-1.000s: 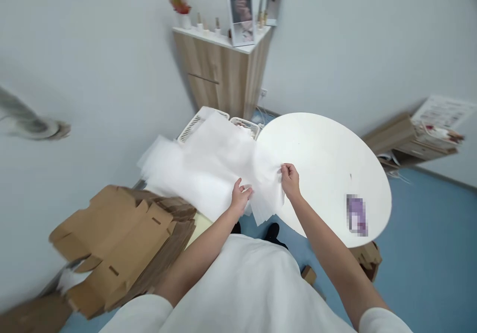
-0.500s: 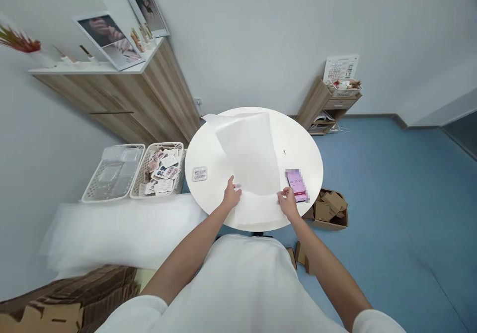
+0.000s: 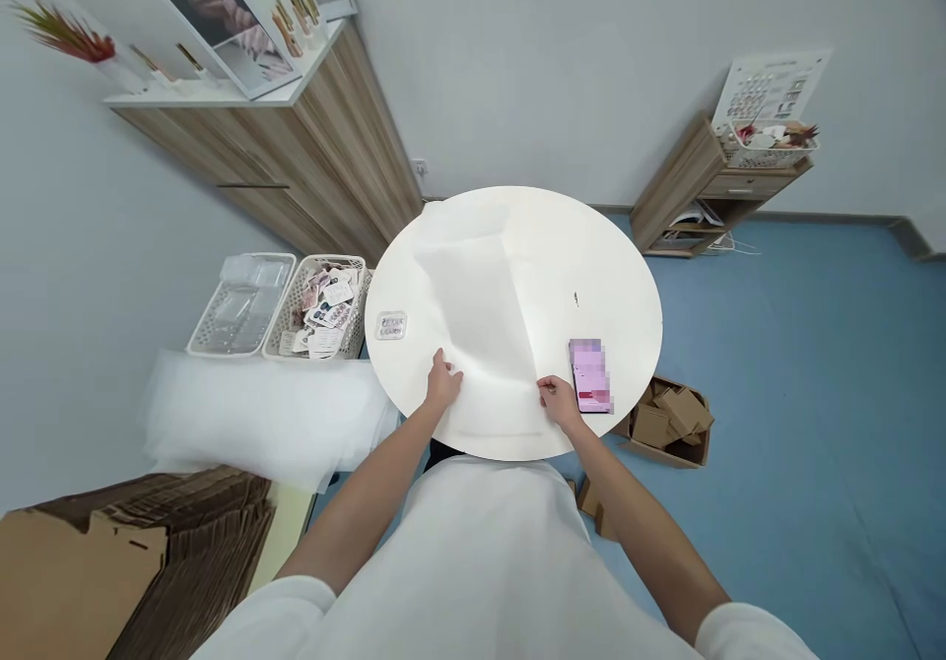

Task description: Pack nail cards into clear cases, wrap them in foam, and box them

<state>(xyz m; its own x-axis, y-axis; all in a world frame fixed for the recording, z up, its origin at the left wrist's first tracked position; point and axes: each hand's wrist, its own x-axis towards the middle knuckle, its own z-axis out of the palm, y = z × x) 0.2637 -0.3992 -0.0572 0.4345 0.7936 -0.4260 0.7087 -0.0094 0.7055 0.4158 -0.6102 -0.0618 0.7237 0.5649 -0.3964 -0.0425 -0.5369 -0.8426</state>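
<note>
In the head view, a thin white sheet (image 3: 480, 315) is seen over the round table (image 3: 621, 286), held out between two hands! A bend is shown across its far end, where it is hazy and pale; the middle is shaded grey and gently bowed, the right edge is drawn in a slanting line, and the near part is almost lost against the white top. And there, the right edge is pinched by thumb and fingertips of the right hand (image 3: 560, 401)! At the left edge, the left hand (image 3: 443, 384) is placed, fingers half curled; whether the sheet is gripped there cannot be told. Beside the right hand, a phone (image 3: 590, 379) is seen
</note>
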